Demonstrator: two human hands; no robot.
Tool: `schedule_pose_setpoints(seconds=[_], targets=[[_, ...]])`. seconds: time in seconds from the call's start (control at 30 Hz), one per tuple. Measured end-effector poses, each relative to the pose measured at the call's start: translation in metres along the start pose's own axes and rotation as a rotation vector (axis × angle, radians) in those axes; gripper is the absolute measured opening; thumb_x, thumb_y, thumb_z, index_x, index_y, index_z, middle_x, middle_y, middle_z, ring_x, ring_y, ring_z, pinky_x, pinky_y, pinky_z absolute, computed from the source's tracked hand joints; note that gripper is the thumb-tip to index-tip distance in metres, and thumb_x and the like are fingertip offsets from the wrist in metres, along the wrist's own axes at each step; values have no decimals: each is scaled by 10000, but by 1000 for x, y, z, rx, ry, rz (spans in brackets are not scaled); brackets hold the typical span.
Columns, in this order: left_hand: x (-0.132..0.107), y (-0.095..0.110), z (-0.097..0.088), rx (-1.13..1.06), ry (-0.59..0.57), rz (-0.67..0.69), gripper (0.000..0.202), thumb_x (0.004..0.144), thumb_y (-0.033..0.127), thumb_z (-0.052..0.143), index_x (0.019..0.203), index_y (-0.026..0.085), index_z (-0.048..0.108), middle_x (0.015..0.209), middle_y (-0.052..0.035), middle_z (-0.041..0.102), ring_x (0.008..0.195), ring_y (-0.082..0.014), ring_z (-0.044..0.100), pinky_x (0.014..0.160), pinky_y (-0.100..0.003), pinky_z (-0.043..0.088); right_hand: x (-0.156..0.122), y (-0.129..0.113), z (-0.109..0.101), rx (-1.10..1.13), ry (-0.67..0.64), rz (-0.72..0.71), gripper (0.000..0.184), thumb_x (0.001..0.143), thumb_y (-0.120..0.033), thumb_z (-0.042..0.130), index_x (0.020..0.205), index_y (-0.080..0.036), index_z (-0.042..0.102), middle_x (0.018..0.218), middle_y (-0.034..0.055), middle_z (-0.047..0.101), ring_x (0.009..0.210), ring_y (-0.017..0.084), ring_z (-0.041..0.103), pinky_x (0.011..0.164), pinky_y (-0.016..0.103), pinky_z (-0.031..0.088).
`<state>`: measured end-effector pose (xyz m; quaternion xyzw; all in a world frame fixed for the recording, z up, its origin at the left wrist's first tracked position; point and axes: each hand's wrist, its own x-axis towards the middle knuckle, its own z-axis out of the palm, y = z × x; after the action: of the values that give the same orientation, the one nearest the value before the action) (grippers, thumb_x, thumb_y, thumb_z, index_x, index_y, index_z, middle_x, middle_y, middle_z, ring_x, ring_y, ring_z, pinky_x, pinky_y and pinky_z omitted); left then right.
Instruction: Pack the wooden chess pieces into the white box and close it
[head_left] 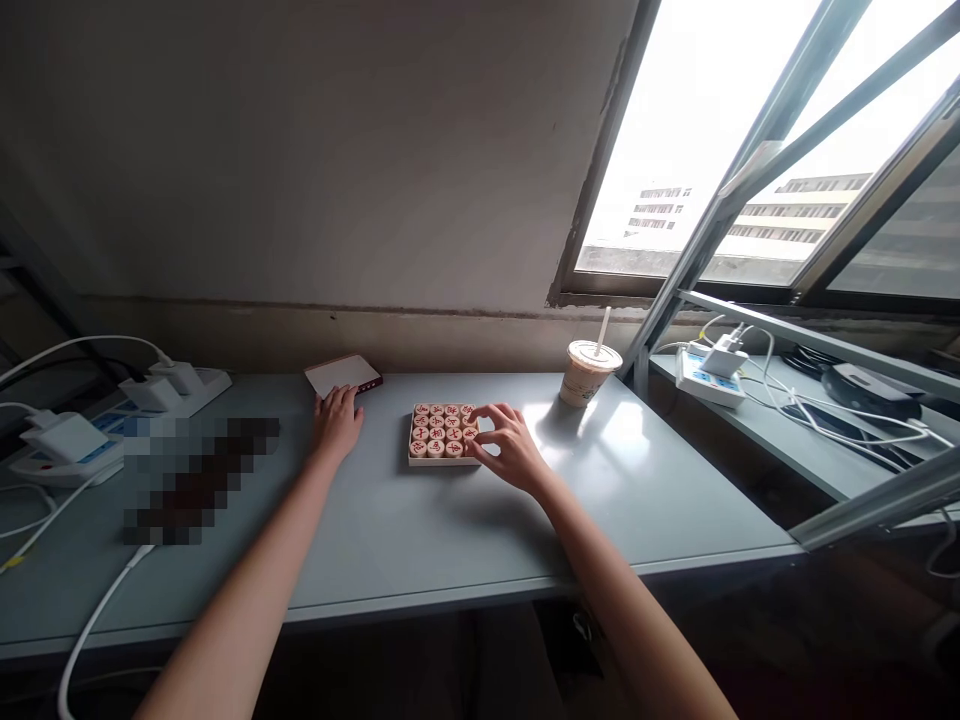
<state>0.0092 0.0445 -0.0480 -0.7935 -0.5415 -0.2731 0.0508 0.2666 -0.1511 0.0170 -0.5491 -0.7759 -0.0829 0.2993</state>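
Observation:
A shallow box (442, 462) on the grey desk holds rows of round wooden Chinese chess pieces (436, 434) with red characters facing up. My right hand (514, 447) is at the box's right side, thumb and forefinger curved apart over the right-hand column of pieces. Its fingers partly cover that column, and I cannot tell whether they touch a piece. Farther left, a box lid (341, 372) with a pale inner face lies near the wall. My left hand (337, 425) is laid flat at the lid's near edge, its fingertips against it, gripping nothing.
A lidded drink cup (589, 375) with a straw stands at the back right. Power strips (112, 430) with white chargers and cables lie on the left, beside a pixelated dark object (202, 480). Beyond a metal frame post (675, 270), another power strip (709, 375) sits among cables.

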Motion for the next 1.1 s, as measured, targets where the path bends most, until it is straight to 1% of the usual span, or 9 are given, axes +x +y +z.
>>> schedule_pose_setpoints(seconds=[0.3, 0.4, 0.5, 0.63, 0.73, 0.87, 0.97, 1.03, 1.1], targets=[[0, 4, -2, 37, 76, -9, 595, 823, 243, 390, 1373, 28, 323, 1295, -232, 514, 1268, -321, 415, 1099, -492, 215, 0, -6, 6, -73, -91, -116, 243, 879, -382, 532, 795, -262, 726, 1151, 56, 603, 1081, 237, 482, 903, 413, 362], [3, 2, 1, 19, 58, 27, 520, 833, 237, 363, 1318, 57, 411, 1307, -221, 512, 1287, -329, 395, 1096, -510, 209, 0, -6, 7, -76, -86, -109, 228, 876, -383, 538, 814, -269, 725, 1156, 52, 602, 1086, 240, 482, 903, 417, 361], [4, -1, -2, -1, 34, 42, 417, 832, 180, 335, 1192, 95, 527, 1158, -199, 606, 1153, -312, 518, 1082, -506, 236, 1, -6, 6, -81, -82, -103, 230, 879, -368, 535, 792, -258, 718, 1117, 51, 617, 1063, 233, 495, 896, 406, 357], [3, -3, -12, 39, 3, -23, 336, 854, 139, 288, 1016, 148, 582, 946, -144, 651, 933, -288, 599, 880, -431, 438, 2, -5, 4, -53, 4, -74, 232, 886, -328, 526, 752, -256, 702, 1051, 30, 640, 1006, 207, 512, 874, 377, 356], [2, 1, -23, 0, 1, -56, 296, 898, 174, 278, 950, 163, 569, 906, -129, 649, 851, -277, 613, 736, -365, 467, 1, -1, 3, -52, 106, -17, 253, 890, -302, 515, 712, -246, 685, 1017, 22, 651, 954, 197, 517, 858, 370, 362], [1, 30, -49, -297, 187, -78, 226, 916, 328, 388, 1002, 170, 525, 959, -117, 650, 850, -261, 623, 732, -343, 461, 1, 4, 1, -5, 217, 100, 264, 901, -301, 493, 722, -245, 680, 999, 31, 645, 950, 207, 518, 867, 388, 381], [-3, 65, -73, -747, 359, -59, 303, 875, 439, 475, 1022, 175, 492, 966, -98, 650, 895, -229, 622, 776, -323, 472, 3, 7, 0, 118, 274, 184, 217, 901, -347, 483, 885, -266, 683, 1093, 49, 595, 1044, 229, 501, 930, 422, 384], [-8, 87, -85, -1100, 297, -36, 390, 829, 512, 528, 1046, 192, 479, 963, -73, 651, 906, -207, 623, 742, -290, 494, 4, 10, 3, 242, 294, 252, 305, 891, -404, 477, 1151, -292, 591, 1257, 63, 498, 1154, 244, 454, 960, 436, 391], [-14, 103, -89, -1390, 131, -66, 456, 792, 548, 564, 1077, 198, 493, 932, -51, 662, 860, -192, 636, 693, -275, 513, 4, 13, 8, 403, 293, 327, 524, 896, -456, 428, 1392, -317, 329, 1432, 71, 324, 1259, 250, 381, 968, 442, 408]])
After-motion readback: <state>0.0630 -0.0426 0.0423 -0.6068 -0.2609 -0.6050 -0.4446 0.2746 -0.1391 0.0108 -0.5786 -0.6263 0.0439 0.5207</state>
